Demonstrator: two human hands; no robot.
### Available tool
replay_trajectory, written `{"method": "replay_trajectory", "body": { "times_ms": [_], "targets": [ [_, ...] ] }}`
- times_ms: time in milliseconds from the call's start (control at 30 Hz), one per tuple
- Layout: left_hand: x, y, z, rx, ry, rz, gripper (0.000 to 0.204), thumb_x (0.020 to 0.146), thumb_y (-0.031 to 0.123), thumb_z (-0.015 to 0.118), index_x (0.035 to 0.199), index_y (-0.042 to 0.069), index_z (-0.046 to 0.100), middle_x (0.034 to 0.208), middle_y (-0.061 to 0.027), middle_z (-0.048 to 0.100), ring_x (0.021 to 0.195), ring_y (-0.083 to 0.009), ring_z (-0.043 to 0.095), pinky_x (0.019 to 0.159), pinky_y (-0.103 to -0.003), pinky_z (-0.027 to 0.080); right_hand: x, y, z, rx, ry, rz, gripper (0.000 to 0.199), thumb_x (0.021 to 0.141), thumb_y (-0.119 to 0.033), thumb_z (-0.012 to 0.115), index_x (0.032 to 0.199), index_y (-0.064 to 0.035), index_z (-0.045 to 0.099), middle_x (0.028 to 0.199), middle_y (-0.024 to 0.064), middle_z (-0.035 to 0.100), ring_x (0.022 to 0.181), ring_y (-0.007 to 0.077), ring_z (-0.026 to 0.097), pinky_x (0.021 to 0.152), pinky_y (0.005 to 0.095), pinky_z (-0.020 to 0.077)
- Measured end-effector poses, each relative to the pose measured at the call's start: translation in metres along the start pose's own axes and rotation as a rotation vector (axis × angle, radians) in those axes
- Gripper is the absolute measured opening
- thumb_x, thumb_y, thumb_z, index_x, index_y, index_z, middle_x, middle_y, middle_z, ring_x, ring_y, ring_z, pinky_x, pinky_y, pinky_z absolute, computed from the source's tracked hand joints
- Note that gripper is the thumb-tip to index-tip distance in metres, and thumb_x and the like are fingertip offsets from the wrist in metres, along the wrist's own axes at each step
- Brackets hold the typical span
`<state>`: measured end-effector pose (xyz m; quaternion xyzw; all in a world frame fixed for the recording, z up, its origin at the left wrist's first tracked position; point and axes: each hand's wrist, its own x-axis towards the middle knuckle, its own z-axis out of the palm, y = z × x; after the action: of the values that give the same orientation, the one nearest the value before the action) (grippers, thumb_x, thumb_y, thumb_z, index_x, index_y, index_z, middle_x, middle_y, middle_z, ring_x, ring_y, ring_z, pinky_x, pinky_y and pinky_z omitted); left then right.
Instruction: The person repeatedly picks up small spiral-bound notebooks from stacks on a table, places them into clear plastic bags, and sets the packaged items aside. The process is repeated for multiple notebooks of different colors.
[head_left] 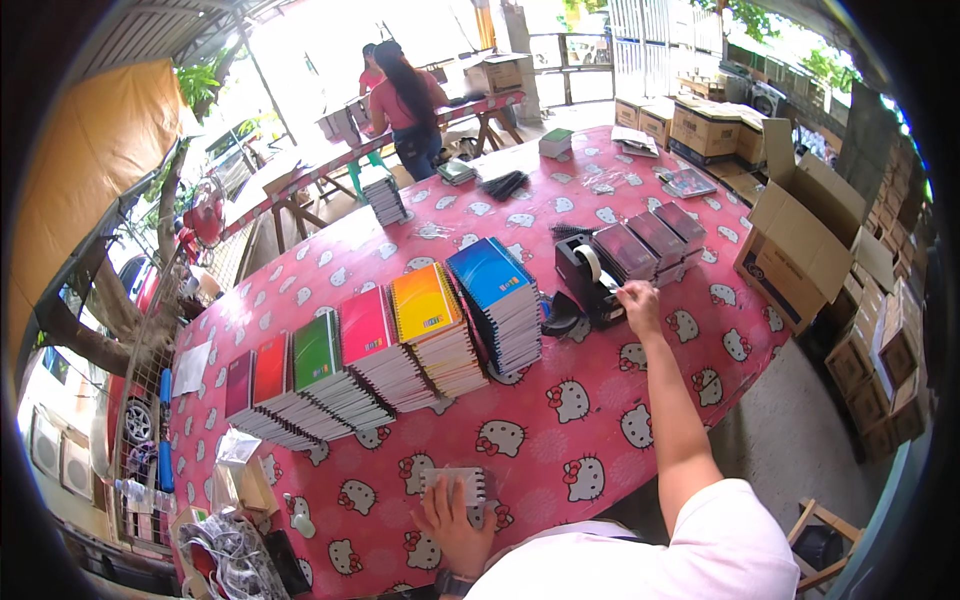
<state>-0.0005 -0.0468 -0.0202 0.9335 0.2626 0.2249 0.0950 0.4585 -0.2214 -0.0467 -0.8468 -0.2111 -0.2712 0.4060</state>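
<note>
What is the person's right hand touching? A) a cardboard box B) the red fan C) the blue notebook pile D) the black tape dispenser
D: the right hand reaches out to the black tape dispenser and its fingers are at the tape, while the left hand rests on a small clear-wrapped pack near the table edge.

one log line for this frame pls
left hand: flat on small clear-wrapped pack | right hand: at black tape dispenser, fingers at the tape | spiral notebook stacks: row on pink table
</note>
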Motion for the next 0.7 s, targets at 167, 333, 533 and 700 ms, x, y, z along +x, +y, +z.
{"method": "replay_trajectory", "body": {
  "times_ms": [167, 333, 533, 700],
  "targets": [
    [0.0, 0.004, -0.002, -0.018, 0.018, -0.014, 0.068, 0.068, 0.033, 0.063, 0.13, 0.012, 0.044, 0.139, -0.0103, 0.036, 0.128, -0.0368, 0.03, 0.101, -0.064, 0.014, -0.054, 0.017, 0.009, 0.799, -0.288, 0.945, 0.02, 0.083, -0.023, 0.067, 0.08, -0.0034, 0.063, 0.075, -0.0002, 0.059, 0.053, 0.0074, 0.045, 0.044, 0.0234, 0.0338],
    [0.003, 0.005, -0.006, -0.034, 0.006, -0.043, 0.066, 0.065, 0.026, 0.064, 0.127, 0.013, 0.047, 0.138, -0.0109, 0.038, 0.127, -0.0365, 0.031, 0.101, -0.063, 0.017, -0.075, -0.139, 0.046, 0.925, -1.233, 0.556, 0.022, 0.083, -0.026, 0.066, 0.085, -0.0039, 0.062, 0.068, -0.0025, 0.054, 0.054, 0.0055, 0.044, 0.046, 0.0201, 0.0336],
    [0.003, 0.005, -0.008, -0.117, 0.003, -0.079, 0.072, 0.062, 0.021, 0.065, 0.131, 0.019, 0.045, 0.142, -0.0134, 0.03, 0.131, -0.0335, 0.028, 0.101, -0.062, 0.018, -0.067, -0.317, 0.02, 0.608, -1.749, -0.518, 0.037, 0.08, -0.037, 0.067, 0.075, -0.0007, 0.062, 0.065, 0.0041, 0.059, 0.059, 0.0132, 0.055, 0.052, 0.0288, 0.0428],
    [0.003, 0.006, -0.014, -0.205, 0.035, -0.079, 0.076, 0.061, 0.018, 0.065, 0.134, 0.018, 0.042, 0.144, -0.0185, 0.025, 0.131, -0.0367, 0.026, 0.102, -0.056, 0.024, -0.085, -0.347, 0.05, -0.049, -1.793, -0.856, 0.057, 0.069, -0.056, 0.069, 0.072, 0.0007, 0.063, 0.069, 0.0098, 0.063, 0.063, 0.0216, 0.059, 0.057, 0.0361, 0.0449]
  ]
}}
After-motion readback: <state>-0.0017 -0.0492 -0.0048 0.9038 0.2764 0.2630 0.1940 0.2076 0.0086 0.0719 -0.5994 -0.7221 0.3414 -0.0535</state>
